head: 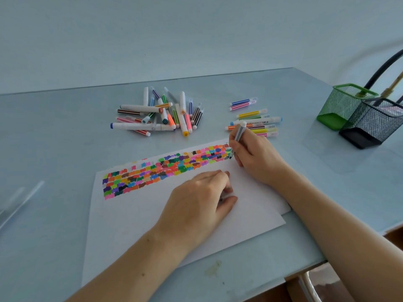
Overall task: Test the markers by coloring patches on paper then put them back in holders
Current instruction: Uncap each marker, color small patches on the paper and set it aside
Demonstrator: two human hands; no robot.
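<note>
A white sheet of paper (152,223) lies on the table, with a band of several coloured patches (165,170) across its upper part. My right hand (255,155) grips a grey marker (238,135), its dark tip touching the paper at the right end of the band. On the paper below the patches, my left hand (196,205) rests with its fingers curled around a small cap. A loose heap of markers (161,114) lies behind the paper. A tidier row of markers (255,120) lies just behind my right hand.
Two mesh holders stand at the far right: a green one (342,105) and a black one (375,125) in front of it. Dark cables rise behind them. The table's front right corner (322,258) is near my right forearm. A wall stands behind.
</note>
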